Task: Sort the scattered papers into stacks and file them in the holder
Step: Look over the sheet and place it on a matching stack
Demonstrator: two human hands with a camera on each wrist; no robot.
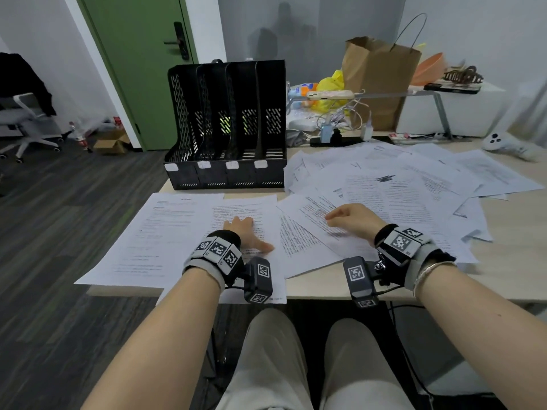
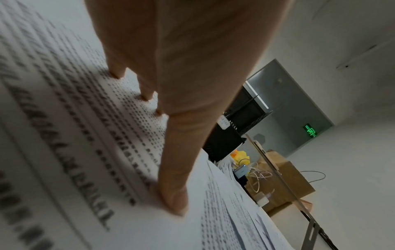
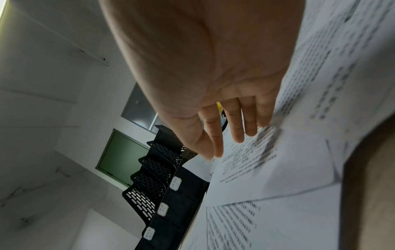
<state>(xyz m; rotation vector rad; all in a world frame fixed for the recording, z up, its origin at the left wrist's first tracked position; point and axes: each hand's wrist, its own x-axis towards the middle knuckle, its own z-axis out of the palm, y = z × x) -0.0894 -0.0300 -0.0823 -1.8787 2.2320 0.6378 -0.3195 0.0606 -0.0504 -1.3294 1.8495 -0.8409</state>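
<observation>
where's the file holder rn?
In the head view, the black file holder stands at the desk's far left corner, just beyond the sheet under the left hand, with scattered papers to its right.

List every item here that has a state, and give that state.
file holder: upright, slots look empty
green door: closed
paper bag: standing, open
scattered papers: loose, overlapping
left hand: flat on a sheet
right hand: open, resting on a sheet
</observation>
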